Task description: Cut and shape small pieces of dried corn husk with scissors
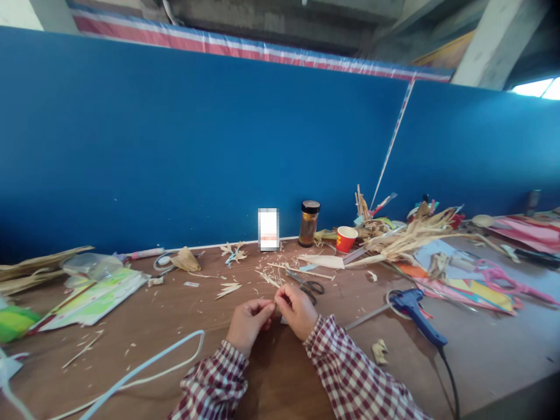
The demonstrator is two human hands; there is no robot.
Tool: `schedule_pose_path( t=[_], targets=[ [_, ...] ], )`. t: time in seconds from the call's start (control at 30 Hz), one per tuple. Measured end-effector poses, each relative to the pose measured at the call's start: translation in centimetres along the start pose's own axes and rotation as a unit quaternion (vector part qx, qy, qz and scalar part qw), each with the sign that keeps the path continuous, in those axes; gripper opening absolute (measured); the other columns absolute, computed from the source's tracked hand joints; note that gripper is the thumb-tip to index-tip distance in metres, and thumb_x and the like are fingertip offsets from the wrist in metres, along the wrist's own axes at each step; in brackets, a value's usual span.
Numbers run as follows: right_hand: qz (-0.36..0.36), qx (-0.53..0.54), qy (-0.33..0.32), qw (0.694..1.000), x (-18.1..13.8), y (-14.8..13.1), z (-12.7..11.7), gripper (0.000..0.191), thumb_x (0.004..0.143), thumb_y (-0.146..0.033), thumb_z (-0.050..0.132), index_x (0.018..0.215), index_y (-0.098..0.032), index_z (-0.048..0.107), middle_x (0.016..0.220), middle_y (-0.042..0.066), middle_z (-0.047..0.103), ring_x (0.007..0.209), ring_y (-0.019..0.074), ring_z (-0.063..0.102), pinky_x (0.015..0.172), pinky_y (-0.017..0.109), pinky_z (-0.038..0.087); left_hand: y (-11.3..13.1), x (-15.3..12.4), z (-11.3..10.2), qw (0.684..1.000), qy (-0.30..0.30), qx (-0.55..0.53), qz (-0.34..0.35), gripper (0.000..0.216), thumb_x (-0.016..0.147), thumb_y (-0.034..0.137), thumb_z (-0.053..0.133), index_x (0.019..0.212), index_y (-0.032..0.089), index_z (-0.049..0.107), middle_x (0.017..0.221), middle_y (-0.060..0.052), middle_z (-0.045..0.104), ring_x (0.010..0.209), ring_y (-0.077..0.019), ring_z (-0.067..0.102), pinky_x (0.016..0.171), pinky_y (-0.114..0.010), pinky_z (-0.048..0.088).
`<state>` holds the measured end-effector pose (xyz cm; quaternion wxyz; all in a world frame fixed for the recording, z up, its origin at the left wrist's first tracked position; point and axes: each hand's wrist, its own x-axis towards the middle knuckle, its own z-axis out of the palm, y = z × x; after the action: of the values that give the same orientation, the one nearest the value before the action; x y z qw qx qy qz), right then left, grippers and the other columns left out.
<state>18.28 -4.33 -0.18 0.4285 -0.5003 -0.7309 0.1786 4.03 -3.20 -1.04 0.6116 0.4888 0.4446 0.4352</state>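
Both hands meet over the brown table, fingertips pinched together and touching. My left hand [248, 324] and my right hand [298, 309] close on something too small to make out between them. Just beyond my right hand lies a pair of dark-handled scissors [311, 287], partly covered by the fingers. Pale thin husk strips [268, 275] and cut scraps are scattered past the fingertips. To the left of them sit several pointed husk pieces [228, 290]. A star-like husk shape [234, 252] with a bluish middle rests near the wall.
A blue glue gun [413, 309] with a black cord lies at right, near pink scissors [503, 280]. A lidded amber jar [308, 224] and red paper cup [346, 239] stand by dried corn husks [415, 233]. A white cable [149, 373] loops at front left. A blue partition [196, 134] borders the back.
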Motion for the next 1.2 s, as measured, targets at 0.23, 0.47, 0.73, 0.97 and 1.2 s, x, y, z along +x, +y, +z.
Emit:
schedule_pose_path(
  t=[0.23,0.47,0.73,0.97,1.2],
  targets=[
    [-0.001,-0.004,0.001,1.000,0.0,0.0,0.1,0.011,0.085,-0.020,0.043,0.078,-0.018,0.051,0.069,0.000,0.055,0.063,0.0123,0.050,0.059,0.023,0.037,-0.1,-0.1,0.1,0.999,-0.006,0.032,0.018,0.035,0.061,0.043,0.067,0.074,0.011,0.066,0.052,0.001,0.057,0.043,-0.0081,0.045,0.044,-0.021,0.038],
    [0.010,-0.005,0.003,1.000,-0.1,0.2,0.2,0.011,0.085,-0.020,0.042,0.078,-0.018,0.050,0.070,0.000,0.055,0.064,0.0122,0.050,0.060,0.022,0.037,0.0,-0.5,0.4,0.986,-0.024,0.128,0.107,0.029,0.075,0.038,0.053,0.076,0.012,0.066,0.053,0.002,0.052,0.049,-0.0107,0.044,0.048,-0.021,0.035],
    [0.021,0.002,0.013,1.000,-0.4,0.4,0.6,0.012,0.086,-0.020,0.040,0.077,-0.018,0.048,0.070,0.000,0.054,0.065,0.0126,0.050,0.061,0.023,0.037,-0.4,-1.0,0.6,0.965,-0.008,0.223,0.140,0.031,0.083,0.035,0.042,0.076,0.015,0.064,0.057,0.000,0.053,0.054,-0.0131,0.047,0.052,-0.022,0.036],
    [0.031,0.010,0.016,0.999,-0.3,0.8,0.7,0.013,0.087,-0.021,0.039,0.077,-0.018,0.048,0.070,0.001,0.054,0.065,0.0130,0.050,0.062,0.023,0.038,0.1,-1.3,0.8,0.951,0.020,0.275,0.141,0.029,0.082,0.033,0.041,0.076,0.016,0.065,0.062,-0.002,0.060,0.058,-0.0154,0.053,0.056,-0.024,0.039],
    [0.032,0.011,0.036,0.999,-0.1,1.0,0.4,0.016,0.088,-0.023,0.037,0.077,-0.017,0.047,0.068,0.001,0.051,0.063,0.0133,0.049,0.061,0.024,0.038,-0.4,-0.8,0.2,0.960,0.033,0.257,0.108,0.024,0.076,0.032,0.050,0.073,0.017,0.068,0.065,-0.004,0.066,0.062,-0.0173,0.058,0.061,-0.026,0.043]
  ],
)
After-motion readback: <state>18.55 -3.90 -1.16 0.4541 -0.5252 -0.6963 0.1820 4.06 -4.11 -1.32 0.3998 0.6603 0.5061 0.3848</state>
